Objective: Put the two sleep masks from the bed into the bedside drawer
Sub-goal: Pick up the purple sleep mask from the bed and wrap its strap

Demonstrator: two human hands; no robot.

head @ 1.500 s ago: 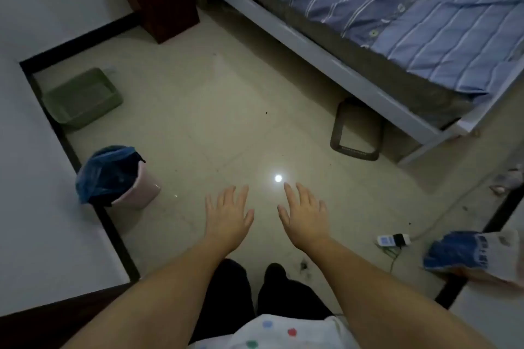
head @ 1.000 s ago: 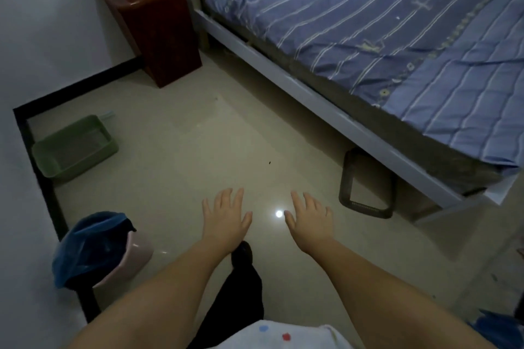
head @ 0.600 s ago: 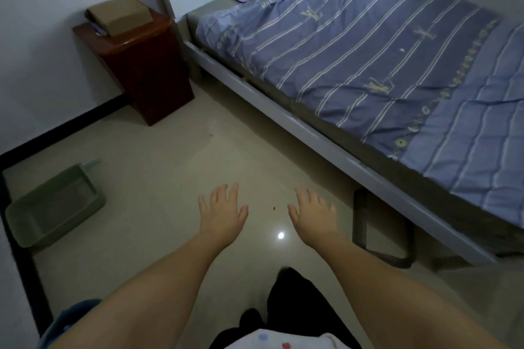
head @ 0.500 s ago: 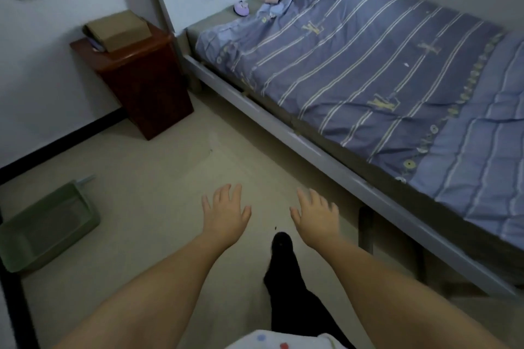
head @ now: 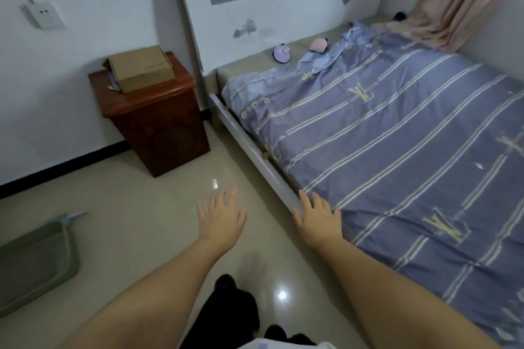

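Two sleep masks lie at the head of the bed (head: 256, 154) near the headboard: a purple sleep mask (head: 281, 53) and, to its right, a pink sleep mask (head: 318, 45) partly tucked against the rumpled blue striped cover. The dark red bedside cabinet (head: 158, 124) stands left of the bed; its front looks closed. My left hand (head: 221, 218) hovers open, palm down, over the floor. Equally open, my right hand (head: 318, 216) sits above the bed's side rail. Both hands are far from the masks and hold nothing.
A cardboard box (head: 140, 68) rests on top of the cabinet. A green plastic tub (head: 34, 260) sits on the tiled floor at the left. A pink curtain (head: 453, 2) hangs at the far right corner. A wall socket (head: 42, 14) is above the cabinet.
The view has lifted from the floor toward the bed head, bringing the masks, headboard and cabinet closer. My hands stay open and outstretched; the right one now reaches the bed rail.
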